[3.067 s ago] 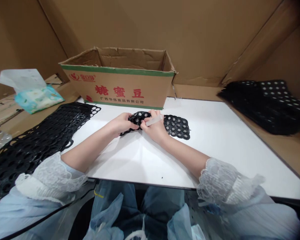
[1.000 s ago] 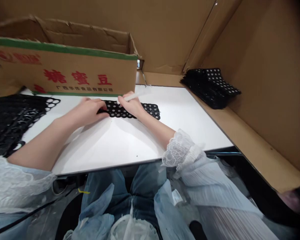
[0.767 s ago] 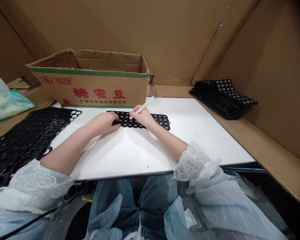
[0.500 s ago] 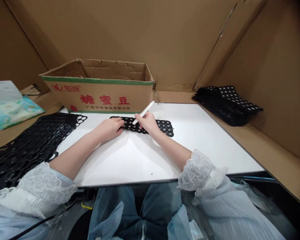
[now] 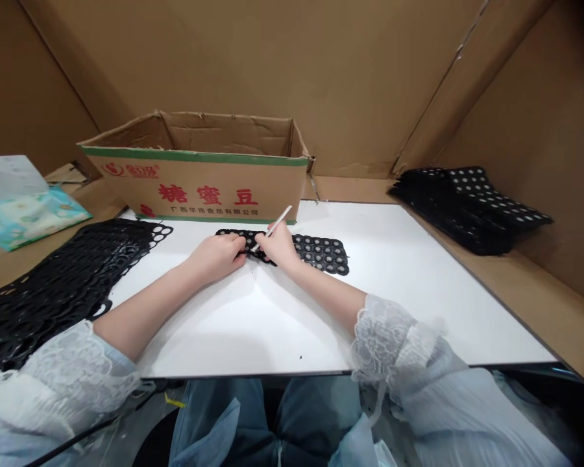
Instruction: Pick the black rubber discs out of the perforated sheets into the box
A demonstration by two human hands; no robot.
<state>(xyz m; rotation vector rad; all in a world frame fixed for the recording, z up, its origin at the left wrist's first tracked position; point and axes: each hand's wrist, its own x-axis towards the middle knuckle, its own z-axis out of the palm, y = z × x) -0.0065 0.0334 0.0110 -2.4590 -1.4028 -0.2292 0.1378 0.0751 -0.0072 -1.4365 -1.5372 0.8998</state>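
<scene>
On the white board (image 5: 272, 324) lies a black sheet (image 5: 324, 253) with rows of pale round dots. My left hand (image 5: 219, 258) is closed at the sheet's left part, its thumb and fingers gripping the near edge. In my right hand (image 5: 281, 246) is a thin white pen-like stick (image 5: 281, 219), pinched and slanted, with its lower tip down at the sheet close to my left fingertips. My right hand covers the middle of the sheet. Whether the tip touches a dot I cannot tell.
An open cardboard box (image 5: 204, 188) stands behind the sheet. Black perforated sheets (image 5: 53, 279) are piled at left, near a tissue pack (image 5: 34, 211). More dotted black sheets (image 5: 462, 214) are stacked at right. Cardboard walls (image 5: 350, 78) enclose the board.
My right hand and the stick have moved left along the sheet, closer to my left hand. My left fingers now grip the near edge. The whole view has shifted slightly.
</scene>
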